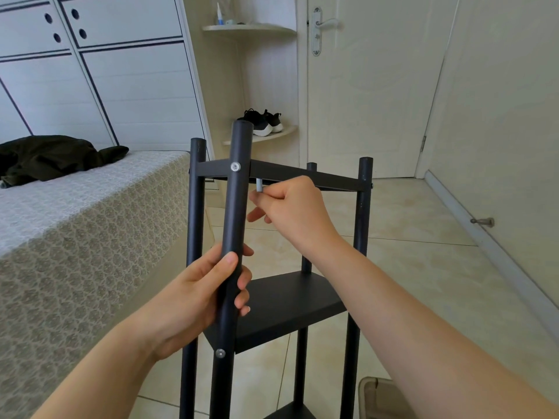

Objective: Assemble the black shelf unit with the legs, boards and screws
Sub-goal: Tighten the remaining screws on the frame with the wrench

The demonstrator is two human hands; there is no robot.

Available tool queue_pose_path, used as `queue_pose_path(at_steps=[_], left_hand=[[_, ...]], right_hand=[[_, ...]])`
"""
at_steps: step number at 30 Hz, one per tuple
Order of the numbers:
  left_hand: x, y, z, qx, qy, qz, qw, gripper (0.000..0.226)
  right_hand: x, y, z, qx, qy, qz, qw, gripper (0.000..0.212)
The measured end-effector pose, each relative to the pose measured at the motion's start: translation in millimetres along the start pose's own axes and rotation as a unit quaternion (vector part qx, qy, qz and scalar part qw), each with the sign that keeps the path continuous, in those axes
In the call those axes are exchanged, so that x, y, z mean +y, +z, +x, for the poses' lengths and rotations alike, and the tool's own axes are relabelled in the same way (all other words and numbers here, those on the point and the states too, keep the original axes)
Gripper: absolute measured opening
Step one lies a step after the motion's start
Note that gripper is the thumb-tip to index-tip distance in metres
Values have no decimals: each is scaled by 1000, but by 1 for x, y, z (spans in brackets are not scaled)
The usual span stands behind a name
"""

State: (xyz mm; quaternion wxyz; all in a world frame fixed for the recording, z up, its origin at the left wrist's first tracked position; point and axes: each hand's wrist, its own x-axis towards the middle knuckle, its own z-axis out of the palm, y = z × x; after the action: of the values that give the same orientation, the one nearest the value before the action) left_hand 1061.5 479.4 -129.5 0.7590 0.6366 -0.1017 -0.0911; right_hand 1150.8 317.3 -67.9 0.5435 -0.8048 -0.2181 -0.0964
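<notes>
My left grip [196, 297] wraps the front leg [239, 192] while my right grip [290, 207] pinches a small grey tool [259, 185] under the top board [338, 182].

A glossy beige tiled floor [408, 267] with thin dark joints carries a black metal shelf unit [284, 300] of round legs and flat boards; its feet are out of view. Near it, at the lower right, the rounded edge of a pale beige container [381, 397] sits on the tiles. On the left, a bed under a grey-and-white patterned cover [75, 237] bears a crumpled dark olive garment [51, 157]. In the corner, a lower cream quarter-round shelf [287, 132] holds black sneakers with white soles [263, 120], and an upper cream quarter-round shelf [251, 28] holds a small white bottle [220, 15].
</notes>
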Motion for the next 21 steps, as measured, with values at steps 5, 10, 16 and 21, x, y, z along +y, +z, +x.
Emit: queue_pose_path(at_steps=[5, 10, 16, 21], left_hand=[[1, 1, 2, 3, 3, 1, 1000, 41], [1, 3, 3, 2, 5, 5, 1000, 38], [1, 5, 3, 0, 5, 1, 1000, 36], [1, 5, 3, -3, 2, -3, 1000, 35]], right_hand=[[6, 6, 1, 35, -6, 27, 999, 23], [9, 15, 0, 71, -32, 31, 996, 30], [15, 28, 0, 134, -93, 38, 986, 34], [21, 38, 6, 174, -107, 50, 978, 36]])
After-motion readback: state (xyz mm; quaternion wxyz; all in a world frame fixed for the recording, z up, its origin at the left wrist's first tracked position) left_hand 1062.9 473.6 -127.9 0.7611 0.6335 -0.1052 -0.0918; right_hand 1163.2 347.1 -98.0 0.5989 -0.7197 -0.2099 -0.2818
